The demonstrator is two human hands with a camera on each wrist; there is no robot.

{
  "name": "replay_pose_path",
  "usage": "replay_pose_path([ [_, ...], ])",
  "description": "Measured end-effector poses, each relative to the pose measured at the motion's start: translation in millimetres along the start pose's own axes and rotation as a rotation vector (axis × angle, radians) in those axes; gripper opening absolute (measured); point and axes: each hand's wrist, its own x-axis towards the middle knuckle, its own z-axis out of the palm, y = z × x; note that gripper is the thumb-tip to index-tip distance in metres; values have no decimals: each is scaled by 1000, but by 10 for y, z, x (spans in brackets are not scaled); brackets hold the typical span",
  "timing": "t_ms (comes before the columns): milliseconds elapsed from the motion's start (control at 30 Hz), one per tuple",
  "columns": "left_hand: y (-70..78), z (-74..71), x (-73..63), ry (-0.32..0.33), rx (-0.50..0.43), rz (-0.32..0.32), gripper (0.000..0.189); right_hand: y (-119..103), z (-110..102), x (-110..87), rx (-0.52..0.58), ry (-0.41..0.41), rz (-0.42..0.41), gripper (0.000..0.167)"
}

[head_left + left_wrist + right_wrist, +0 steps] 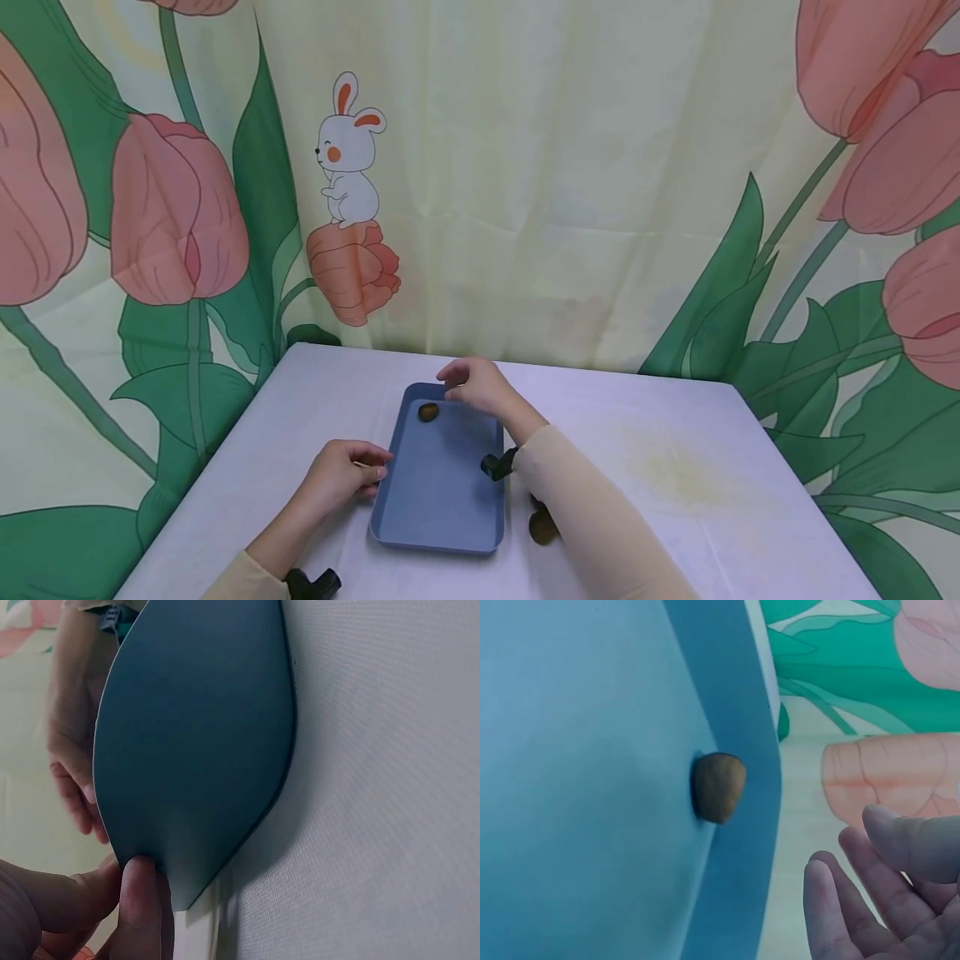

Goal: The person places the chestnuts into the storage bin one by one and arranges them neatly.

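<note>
A blue rectangular tray (438, 492) lies on the table, and a small brown chestnut-like piece (428, 412) sits inside it near the far left corner. In the right wrist view this brown piece (719, 787) rests against the foot of the tray wall. My left hand (341, 475) is at the tray's left side; in the left wrist view its fingertips (141, 889) pinch the rim. Over the tray's far right corner is my right hand (480, 385), its fingers loosely bent with nothing between them, apart from the brown piece.
More brown pieces (543, 527) lie on the white-covered table (637, 500) right of the tray, partly hidden by my right forearm. Behind the table hangs a curtain (525, 183) printed with tulips and a rabbit. Black wrist mounts (498, 464) stick out from both sleeves.
</note>
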Motion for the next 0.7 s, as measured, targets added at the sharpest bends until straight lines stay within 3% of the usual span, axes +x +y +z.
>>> replay_pose_path([
  [267, 10, 8, -5, 0, 5, 4, 20, 76, -242, -135, 15, 11, 5, 30],
  [700, 23, -1, -17, 5, 13, -1, 19, 432, -633, -417, 31, 59, 32, 33],
])
